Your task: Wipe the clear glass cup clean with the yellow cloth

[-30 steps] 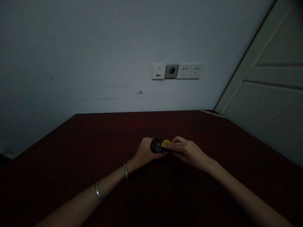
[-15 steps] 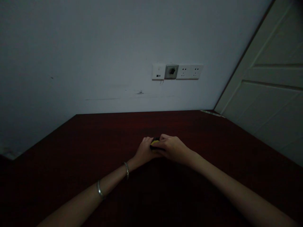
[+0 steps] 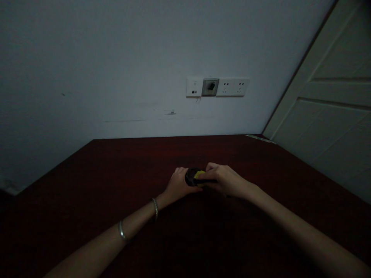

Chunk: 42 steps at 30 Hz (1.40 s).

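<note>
My left hand is closed around the side of a small dark round object near the middle of the tabletop. Its dark round top shows between the two hands; in this dim light I cannot tell its exact kind. On the right, my right hand pinches a black and yellow piece that overlaps the right part of the round top. Whether the two things touch or are joined is not clear. My right fingers cover much of the black and yellow piece.
A dark red wooden tabletop meets a pale wall at the back. Sockets and switches sit on that wall. To the right stands a white panelled door. A thin strip lies at the back right corner.
My right hand has moved to the right with the black and yellow piece, so more of the dark round top shows. My left hand has stayed nearly still.
</note>
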Each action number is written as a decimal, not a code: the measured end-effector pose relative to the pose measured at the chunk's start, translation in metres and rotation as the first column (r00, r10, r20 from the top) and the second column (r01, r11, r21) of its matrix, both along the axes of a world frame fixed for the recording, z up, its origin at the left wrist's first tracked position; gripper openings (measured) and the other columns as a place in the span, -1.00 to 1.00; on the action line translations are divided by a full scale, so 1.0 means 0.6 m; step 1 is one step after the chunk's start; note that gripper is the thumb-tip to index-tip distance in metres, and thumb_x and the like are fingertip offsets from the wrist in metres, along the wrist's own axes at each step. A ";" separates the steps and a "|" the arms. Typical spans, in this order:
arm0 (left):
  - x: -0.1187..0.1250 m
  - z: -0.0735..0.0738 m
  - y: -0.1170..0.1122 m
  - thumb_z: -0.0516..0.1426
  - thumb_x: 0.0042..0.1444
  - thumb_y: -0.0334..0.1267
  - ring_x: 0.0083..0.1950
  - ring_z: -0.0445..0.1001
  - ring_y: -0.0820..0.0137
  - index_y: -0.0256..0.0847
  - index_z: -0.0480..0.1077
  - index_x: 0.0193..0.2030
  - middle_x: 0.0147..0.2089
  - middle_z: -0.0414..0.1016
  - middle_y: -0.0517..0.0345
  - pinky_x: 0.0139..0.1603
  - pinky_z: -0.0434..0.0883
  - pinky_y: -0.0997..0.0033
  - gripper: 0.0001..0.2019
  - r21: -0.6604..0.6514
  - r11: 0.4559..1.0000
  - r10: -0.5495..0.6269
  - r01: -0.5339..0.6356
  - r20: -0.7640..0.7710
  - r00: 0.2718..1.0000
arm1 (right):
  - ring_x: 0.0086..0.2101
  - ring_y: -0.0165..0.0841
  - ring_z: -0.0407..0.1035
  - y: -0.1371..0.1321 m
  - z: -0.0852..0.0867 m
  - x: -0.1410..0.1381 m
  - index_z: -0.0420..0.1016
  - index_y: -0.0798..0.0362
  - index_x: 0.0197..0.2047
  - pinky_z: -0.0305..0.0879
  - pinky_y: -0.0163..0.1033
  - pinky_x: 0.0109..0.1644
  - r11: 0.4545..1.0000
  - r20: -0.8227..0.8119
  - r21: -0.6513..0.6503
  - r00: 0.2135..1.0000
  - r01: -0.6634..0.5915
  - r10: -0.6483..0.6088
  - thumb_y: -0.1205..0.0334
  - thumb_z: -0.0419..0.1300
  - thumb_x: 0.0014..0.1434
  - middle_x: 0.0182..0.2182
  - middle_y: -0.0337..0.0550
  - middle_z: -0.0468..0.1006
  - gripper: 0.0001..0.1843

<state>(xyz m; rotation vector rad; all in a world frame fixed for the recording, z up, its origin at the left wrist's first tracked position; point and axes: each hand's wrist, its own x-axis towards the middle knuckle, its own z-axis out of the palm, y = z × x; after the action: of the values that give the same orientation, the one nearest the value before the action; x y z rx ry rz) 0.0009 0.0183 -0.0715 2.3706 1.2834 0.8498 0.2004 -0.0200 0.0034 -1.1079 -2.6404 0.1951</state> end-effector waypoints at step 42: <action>0.002 -0.005 0.001 0.33 -0.26 0.10 -0.09 0.34 0.15 -0.20 0.36 -0.11 -0.16 0.43 0.03 -0.06 0.33 0.13 -0.40 -0.009 1.000 -0.019 0.019 0.015 1.000 | -0.16 -0.25 0.39 0.001 -0.046 0.040 0.47 0.03 0.03 0.41 -0.13 -0.13 0.979 -0.074 0.192 0.996 0.063 -0.050 0.30 0.10 0.24 -0.10 -0.04 0.56 -0.70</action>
<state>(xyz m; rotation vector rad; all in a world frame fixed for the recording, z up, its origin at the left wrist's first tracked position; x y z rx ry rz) 0.0019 0.0190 -0.0743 2.3613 1.2544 0.8523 0.2245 -0.0195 -0.0242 -1.0890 -2.5011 -0.0351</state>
